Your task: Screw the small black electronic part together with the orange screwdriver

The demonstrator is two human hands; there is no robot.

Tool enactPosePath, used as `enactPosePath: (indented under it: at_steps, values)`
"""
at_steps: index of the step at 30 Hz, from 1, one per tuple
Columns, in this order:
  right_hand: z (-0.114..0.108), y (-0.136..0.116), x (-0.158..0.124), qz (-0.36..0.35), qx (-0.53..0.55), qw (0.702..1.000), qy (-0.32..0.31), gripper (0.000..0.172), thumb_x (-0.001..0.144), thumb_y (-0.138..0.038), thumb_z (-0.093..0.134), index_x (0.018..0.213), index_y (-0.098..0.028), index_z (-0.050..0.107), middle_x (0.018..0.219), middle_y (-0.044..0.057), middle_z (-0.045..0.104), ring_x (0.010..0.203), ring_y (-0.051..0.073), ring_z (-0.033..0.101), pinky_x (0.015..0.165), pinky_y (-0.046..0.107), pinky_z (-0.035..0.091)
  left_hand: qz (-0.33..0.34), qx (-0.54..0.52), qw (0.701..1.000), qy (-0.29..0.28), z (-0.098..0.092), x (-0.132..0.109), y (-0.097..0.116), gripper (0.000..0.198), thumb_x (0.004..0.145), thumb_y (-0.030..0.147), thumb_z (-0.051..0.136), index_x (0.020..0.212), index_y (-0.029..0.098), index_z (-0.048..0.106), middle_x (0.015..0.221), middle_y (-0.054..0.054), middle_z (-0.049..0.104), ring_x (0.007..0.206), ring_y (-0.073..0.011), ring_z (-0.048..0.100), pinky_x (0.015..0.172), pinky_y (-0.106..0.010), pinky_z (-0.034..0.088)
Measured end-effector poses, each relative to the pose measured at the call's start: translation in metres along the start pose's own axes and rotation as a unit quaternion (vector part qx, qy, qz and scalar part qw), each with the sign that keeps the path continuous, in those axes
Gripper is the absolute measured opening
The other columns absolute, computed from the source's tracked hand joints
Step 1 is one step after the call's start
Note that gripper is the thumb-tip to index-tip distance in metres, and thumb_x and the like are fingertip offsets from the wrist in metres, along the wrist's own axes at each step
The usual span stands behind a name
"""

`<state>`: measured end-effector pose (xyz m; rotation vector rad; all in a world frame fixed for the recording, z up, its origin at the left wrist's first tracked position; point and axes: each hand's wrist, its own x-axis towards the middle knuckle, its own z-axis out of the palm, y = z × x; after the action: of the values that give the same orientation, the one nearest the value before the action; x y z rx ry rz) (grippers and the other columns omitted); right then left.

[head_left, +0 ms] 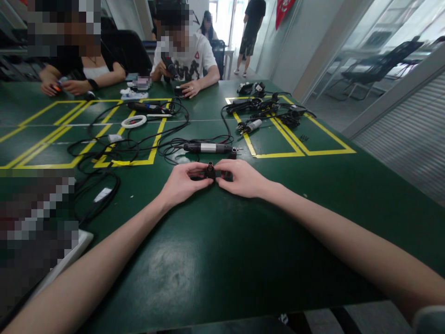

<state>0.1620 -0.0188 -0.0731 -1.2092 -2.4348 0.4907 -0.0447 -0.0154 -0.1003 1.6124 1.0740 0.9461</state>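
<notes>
My left hand (pixel 184 181) and my right hand (pixel 239 177) meet over the green table, thumbs and fingertips closing on a small black part from either side. This black part (pixel 210 171) has a short round stub pointing up; its lower portion is mostly covered by fingers. Just beyond my hands lies a black and silver pen-shaped power tool (pixel 207 148) with its tip toward the right. A second small black piece (pixel 234 153) stands near that tip, partly hidden behind my right hand.
Black cables (pixel 114 147) loop across the left side of the green table (pixel 243 260). A white tape roll (pixel 134 121) and another power tool (pixel 148 108) lie farther back. Tools and cables crowd the yellow-taped area at right. Two people sit across; one holds a black tool (pixel 168 65).
</notes>
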Motion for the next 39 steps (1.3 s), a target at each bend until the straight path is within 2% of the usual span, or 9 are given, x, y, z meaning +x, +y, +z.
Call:
enactPosePath:
  at_steps: [6, 11, 15, 18, 21, 27, 32, 35, 39]
  values:
    - [-0.004, 0.004, 0.001, 0.032, 0.003, 0.999, -0.031, 0.009, 0.081, -0.016, 0.077, 0.088, -0.012, 0.077, 0.090, 0.006, 0.069, 0.073, 0.015, 0.058, 0.068, 0.027, 0.042, 0.018, 0.014, 1.000, 0.003, 0.002, 0.000, 0.003, 0.039, 0.067, 0.029, 0.087, 0.102, 0.014, 0.078, 0.106, -0.007, 0.081, 0.094, -0.0192, 0.075, 0.098, -0.036, 0.060]
    - [-0.004, 0.009, 0.002, 0.037, 0.049, 0.995, -0.075, 0.004, 0.084, -0.013, 0.076, 0.088, -0.013, 0.075, 0.085, 0.004, 0.067, 0.073, 0.014, 0.059, 0.069, 0.026, 0.042, 0.006, 0.025, 1.000, 0.009, 0.004, 0.000, 0.003, 0.034, 0.066, 0.029, 0.086, 0.094, 0.015, 0.072, 0.101, -0.006, 0.080, 0.086, -0.0171, 0.073, 0.091, -0.035, 0.059]
    - [-0.004, 0.013, 0.002, 0.037, 0.066, 0.993, -0.087, 0.003, 0.084, -0.011, 0.075, 0.087, -0.012, 0.074, 0.083, 0.003, 0.067, 0.073, 0.015, 0.060, 0.069, 0.026, 0.043, 0.001, 0.018, 1.000, 0.012, 0.009, -0.001, 0.002, 0.030, 0.067, 0.029, 0.085, 0.090, 0.016, 0.069, 0.100, -0.006, 0.079, 0.089, -0.0176, 0.073, 0.094, -0.036, 0.058]
    - [-0.005, 0.016, 0.001, 0.030, 0.062, 0.995, -0.078, 0.002, 0.085, -0.012, 0.072, 0.086, -0.013, 0.074, 0.082, 0.004, 0.069, 0.073, 0.015, 0.060, 0.069, 0.027, 0.043, 0.011, 0.020, 1.000, 0.015, 0.014, -0.003, 0.002, 0.028, 0.070, 0.028, 0.083, 0.090, 0.016, 0.068, 0.101, -0.006, 0.079, 0.091, -0.0183, 0.073, 0.096, -0.037, 0.057]
    - [-0.008, 0.019, 0.001, 0.033, 0.074, 0.995, -0.058, 0.011, 0.086, -0.011, 0.064, 0.087, -0.013, 0.074, 0.078, 0.003, 0.069, 0.068, 0.014, 0.059, 0.067, 0.027, 0.043, 0.019, 0.007, 1.000, 0.010, 0.017, -0.003, 0.004, 0.028, 0.071, 0.026, 0.081, 0.094, 0.015, 0.069, 0.103, -0.006, 0.079, 0.094, -0.0182, 0.073, 0.097, -0.036, 0.057]
    - [-0.009, 0.017, 0.003, 0.044, 0.142, 0.989, 0.029, 0.019, 0.088, -0.021, 0.062, 0.100, -0.011, 0.073, 0.074, 0.002, 0.066, 0.066, 0.015, 0.058, 0.061, 0.027, 0.045, -0.002, -0.026, 1.000, 0.001, 0.017, -0.002, 0.004, 0.033, 0.070, 0.025, 0.084, 0.098, 0.014, 0.070, 0.102, -0.007, 0.080, 0.095, -0.0190, 0.075, 0.099, -0.038, 0.057]
    - [-0.019, 0.018, 0.003, 0.071, 0.010, 0.996, 0.050, 0.013, 0.082, -0.014, 0.063, 0.091, -0.014, 0.071, 0.087, 0.006, 0.070, 0.075, 0.018, 0.062, 0.070, 0.031, 0.046, -0.028, -0.056, 0.998, -0.005, 0.016, 0.002, 0.002, 0.037, 0.063, 0.023, 0.088, 0.094, 0.015, 0.069, 0.102, -0.007, 0.080, 0.093, -0.0185, 0.075, 0.101, -0.039, 0.058]
    - [-0.026, 0.021, 0.001, 0.141, -0.100, 0.985, 0.031, 0.015, 0.084, -0.027, 0.070, 0.094, -0.017, 0.068, 0.090, 0.008, 0.070, 0.081, 0.023, 0.064, 0.069, 0.033, 0.044, -0.025, -0.042, 0.999, -0.007, 0.016, 0.002, 0.004, 0.036, 0.065, 0.024, 0.087, 0.095, 0.015, 0.069, 0.105, -0.007, 0.080, 0.096, -0.0189, 0.075, 0.102, -0.040, 0.058]
    - [-0.026, 0.022, 0.002, 0.180, -0.155, 0.972, -0.002, 0.024, 0.088, -0.034, 0.072, 0.105, -0.019, 0.064, 0.099, 0.010, 0.073, 0.087, 0.026, 0.067, 0.069, 0.033, 0.044, -0.006, -0.014, 1.000, -0.010, 0.016, -0.001, 0.006, 0.032, 0.069, 0.026, 0.084, 0.096, 0.016, 0.069, 0.106, -0.007, 0.080, 0.099, -0.0200, 0.076, 0.103, -0.041, 0.058]
